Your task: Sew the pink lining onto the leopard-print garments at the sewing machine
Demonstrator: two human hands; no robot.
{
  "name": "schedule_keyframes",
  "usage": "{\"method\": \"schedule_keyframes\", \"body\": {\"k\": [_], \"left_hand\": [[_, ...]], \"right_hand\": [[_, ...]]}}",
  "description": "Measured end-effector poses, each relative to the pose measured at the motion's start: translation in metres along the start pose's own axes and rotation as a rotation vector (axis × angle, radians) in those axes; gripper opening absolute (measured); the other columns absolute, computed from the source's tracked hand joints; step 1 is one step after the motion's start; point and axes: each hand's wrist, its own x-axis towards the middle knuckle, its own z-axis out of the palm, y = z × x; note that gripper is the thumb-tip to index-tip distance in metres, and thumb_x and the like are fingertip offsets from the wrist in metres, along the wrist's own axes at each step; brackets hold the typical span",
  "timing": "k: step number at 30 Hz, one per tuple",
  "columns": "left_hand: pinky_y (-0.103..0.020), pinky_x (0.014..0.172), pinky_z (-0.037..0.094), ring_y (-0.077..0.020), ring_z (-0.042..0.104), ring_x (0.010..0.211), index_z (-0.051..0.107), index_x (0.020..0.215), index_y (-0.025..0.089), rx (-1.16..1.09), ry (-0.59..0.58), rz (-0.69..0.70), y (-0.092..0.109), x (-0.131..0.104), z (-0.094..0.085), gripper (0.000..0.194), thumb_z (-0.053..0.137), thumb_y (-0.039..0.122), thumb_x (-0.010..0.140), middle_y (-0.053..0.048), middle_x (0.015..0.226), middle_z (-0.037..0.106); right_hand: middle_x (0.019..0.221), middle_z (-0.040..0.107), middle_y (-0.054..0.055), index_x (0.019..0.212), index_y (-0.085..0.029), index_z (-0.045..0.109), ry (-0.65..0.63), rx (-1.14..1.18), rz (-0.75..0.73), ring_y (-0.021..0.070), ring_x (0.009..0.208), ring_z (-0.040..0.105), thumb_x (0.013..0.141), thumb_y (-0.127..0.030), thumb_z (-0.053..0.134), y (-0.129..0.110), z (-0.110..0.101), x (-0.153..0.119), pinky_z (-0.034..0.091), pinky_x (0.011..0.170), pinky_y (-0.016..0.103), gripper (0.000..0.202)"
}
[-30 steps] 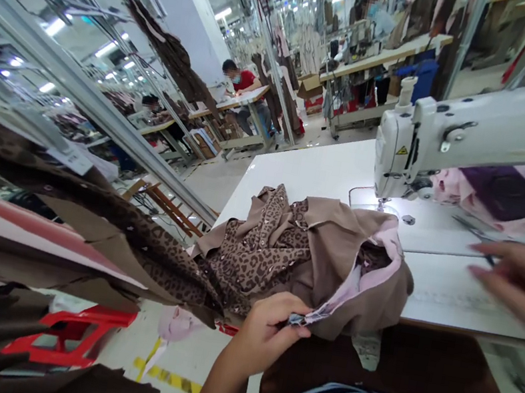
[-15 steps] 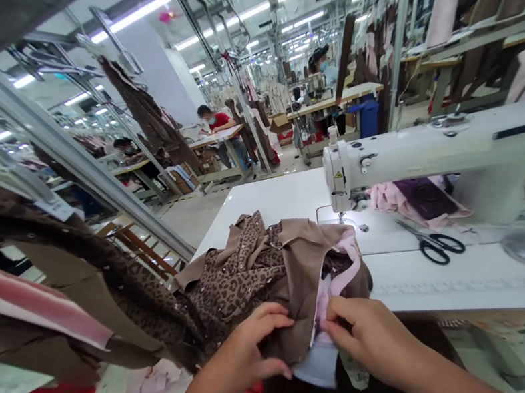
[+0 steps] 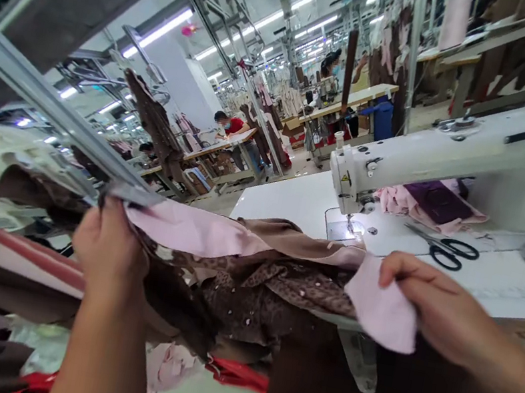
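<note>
A brown leopard-print garment (image 3: 250, 306) with a pink facing (image 3: 200, 229) is stretched between my two hands in front of the sewing machine (image 3: 390, 161). My left hand (image 3: 107, 240) is closed at the garment's left end, beside a grey clip-like piece (image 3: 138, 195); its fingertips are partly hidden. At the other end, my right hand (image 3: 432, 301) pinches the pink edge between thumb and fingers, and a pink flap hangs below it. The garment's middle sags under the table's front edge. The machine's needle area (image 3: 348, 228) is lit, with no cloth under it.
Black-handled scissors (image 3: 453, 252) lie on the white table (image 3: 288, 194), right of the needle. Pink and purple cloth (image 3: 431, 202) sits behind the machine arm. A metal rail (image 3: 56, 99) slants across the left, with garments hanging below it. Co-workers sit at tables farther back.
The garment has come off the table by the needle and is now drawn out sideways. My left hand moved left and closed; my right hand moved right, still pinching pink cloth.
</note>
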Motion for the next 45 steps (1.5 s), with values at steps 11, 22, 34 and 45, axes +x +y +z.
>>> {"method": "schedule_keyframes", "body": {"k": [11,22,34,45], "left_hand": [[-0.049,0.101,0.046,-0.0326,0.061,0.108,0.064,0.075,0.019,0.601,-0.465,0.301,-0.034,-0.017,0.085,0.016,0.063,0.004,0.078,-0.011,0.092,0.067],[-0.042,0.103,0.056,-0.0273,0.066,0.120,0.063,0.134,0.019,0.409,-1.159,0.651,-0.050,-0.110,0.143,0.041,0.068,0.027,0.094,-0.014,0.130,0.068],[-0.034,0.095,0.055,-0.0225,0.068,0.106,0.071,0.099,0.019,0.586,-1.165,0.597,-0.051,-0.102,0.134,0.015,0.057,0.024,0.101,-0.008,0.105,0.074],[-0.039,0.092,0.057,-0.0258,0.068,0.108,0.067,0.105,0.020,0.484,-0.999,0.633,-0.039,-0.112,0.134,0.013,0.067,0.025,0.092,-0.010,0.112,0.071]], "right_hand": [[0.095,0.067,0.018,0.084,-0.021,0.071,0.137,-0.987,-0.330,0.0365,0.089,0.062,0.096,-0.042,0.053,0.036,-0.048,0.011,0.048,0.079,0.049,0.031],[0.092,0.071,0.010,0.094,-0.026,0.073,-0.001,-1.067,-0.188,0.0276,0.081,0.072,0.098,-0.049,0.046,0.059,-0.051,0.007,0.056,0.063,0.036,0.036],[0.076,0.071,0.006,0.074,-0.027,0.063,0.174,-0.486,-0.002,0.0277,0.074,0.068,0.090,-0.072,0.046,0.022,-0.046,0.002,0.057,0.067,0.038,0.051],[0.068,0.068,0.005,0.066,-0.025,0.065,0.324,0.119,0.149,0.0232,0.065,0.062,0.052,-0.087,0.076,-0.030,-0.034,0.015,0.053,0.057,0.033,0.065]]}}
